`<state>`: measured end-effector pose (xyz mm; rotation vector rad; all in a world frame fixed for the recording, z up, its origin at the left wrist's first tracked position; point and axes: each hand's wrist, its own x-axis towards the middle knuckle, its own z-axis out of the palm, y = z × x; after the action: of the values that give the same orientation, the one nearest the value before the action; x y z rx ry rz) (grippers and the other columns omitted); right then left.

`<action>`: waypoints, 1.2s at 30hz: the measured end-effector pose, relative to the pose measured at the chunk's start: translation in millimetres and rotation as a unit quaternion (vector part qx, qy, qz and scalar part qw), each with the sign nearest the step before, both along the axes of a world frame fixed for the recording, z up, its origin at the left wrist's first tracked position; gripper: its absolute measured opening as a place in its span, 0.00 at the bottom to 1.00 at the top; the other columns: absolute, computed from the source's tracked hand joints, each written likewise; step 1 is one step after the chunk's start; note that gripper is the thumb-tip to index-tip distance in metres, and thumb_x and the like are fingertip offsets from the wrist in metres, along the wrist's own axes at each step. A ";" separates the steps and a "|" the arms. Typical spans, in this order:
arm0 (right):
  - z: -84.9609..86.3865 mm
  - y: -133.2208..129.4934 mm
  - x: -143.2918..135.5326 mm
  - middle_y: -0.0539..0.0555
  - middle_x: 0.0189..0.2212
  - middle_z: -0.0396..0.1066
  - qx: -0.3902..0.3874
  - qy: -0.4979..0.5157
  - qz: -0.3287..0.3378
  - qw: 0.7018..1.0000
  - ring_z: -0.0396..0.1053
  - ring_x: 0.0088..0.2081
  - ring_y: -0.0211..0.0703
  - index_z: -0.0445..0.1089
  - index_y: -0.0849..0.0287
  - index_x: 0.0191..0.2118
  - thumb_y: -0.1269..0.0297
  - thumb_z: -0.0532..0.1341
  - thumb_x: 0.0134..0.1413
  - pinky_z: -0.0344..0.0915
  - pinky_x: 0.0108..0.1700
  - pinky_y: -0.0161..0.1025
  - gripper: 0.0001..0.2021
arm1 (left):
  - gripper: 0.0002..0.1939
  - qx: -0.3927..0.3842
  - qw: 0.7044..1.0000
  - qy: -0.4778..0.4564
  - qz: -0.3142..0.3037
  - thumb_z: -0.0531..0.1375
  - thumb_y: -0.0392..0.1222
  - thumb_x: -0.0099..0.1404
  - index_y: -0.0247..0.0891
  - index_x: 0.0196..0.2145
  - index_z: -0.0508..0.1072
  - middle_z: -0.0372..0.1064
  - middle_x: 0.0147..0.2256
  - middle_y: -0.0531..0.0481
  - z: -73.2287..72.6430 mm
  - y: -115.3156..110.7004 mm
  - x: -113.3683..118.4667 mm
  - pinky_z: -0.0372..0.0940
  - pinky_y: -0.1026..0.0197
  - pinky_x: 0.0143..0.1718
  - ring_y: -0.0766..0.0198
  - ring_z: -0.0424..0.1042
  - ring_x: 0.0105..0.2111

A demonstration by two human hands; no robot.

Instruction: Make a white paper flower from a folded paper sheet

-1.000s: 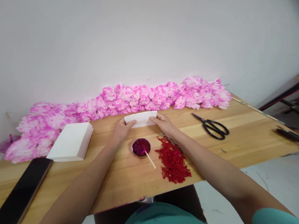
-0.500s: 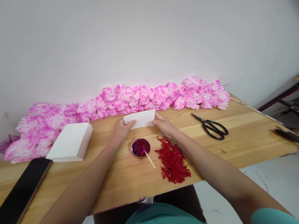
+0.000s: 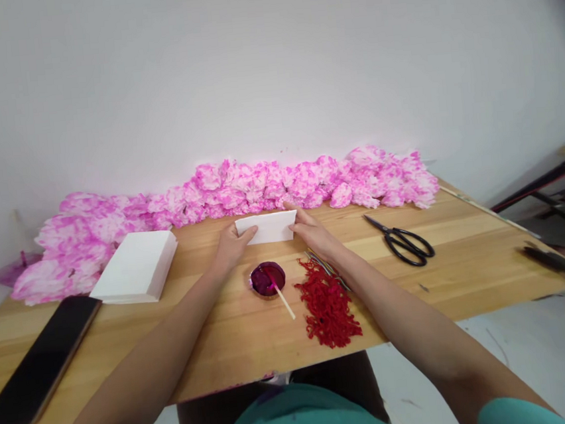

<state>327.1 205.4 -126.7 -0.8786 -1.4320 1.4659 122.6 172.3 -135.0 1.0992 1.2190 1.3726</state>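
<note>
Since the previous frame, a finger of the right hand (image 3: 314, 234) is rising above the top right corner of the white paper piece (image 3: 270, 228); the left hand (image 3: 233, 245) is staying at the opposite end.

Fingers: the left thumb is pressing on the front face, its other fingers lying behind, so the gap is narrowing to the paper's thickness. The right thumb is resting at the right edge, its spacing narrow too; how firmly it is gripping, cannot tell.

Position: the paper is standing tilted between both hands, beyond the dish (image 3: 265, 297) and before the ruffled pink-and-white flowers (image 3: 270, 183).

Materials: the paper is showing as flat, matte, oblong. The round dish is holding glossy magenta liquid, a thin pale stick (image 3: 285, 303) leaning out. Crinkly red yarn (image 3: 329, 307) is lying heaped near the right forearm. Black-handled scissors (image 3: 405, 243) are resting on grained wood (image 3: 226, 351).
</note>
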 end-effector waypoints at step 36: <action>10.2 4.4 12.7 0.56 0.51 0.73 0.129 -0.132 -0.101 0.978 0.71 0.49 0.48 0.72 0.55 0.51 0.61 0.62 0.49 0.64 0.55 0.48 0.21 | 0.25 0.021 0.999 -0.009 -0.034 0.68 0.55 0.51 0.32 0.39 0.75 0.77 0.36 0.45 13.1 -4.3 -3.8 0.66 0.58 0.38 0.58 0.74 0.34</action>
<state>339.8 209.8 -116.5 -1.0470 -1.6315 1.0120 118.8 168.0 -122.0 1.1451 1.1352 1.3591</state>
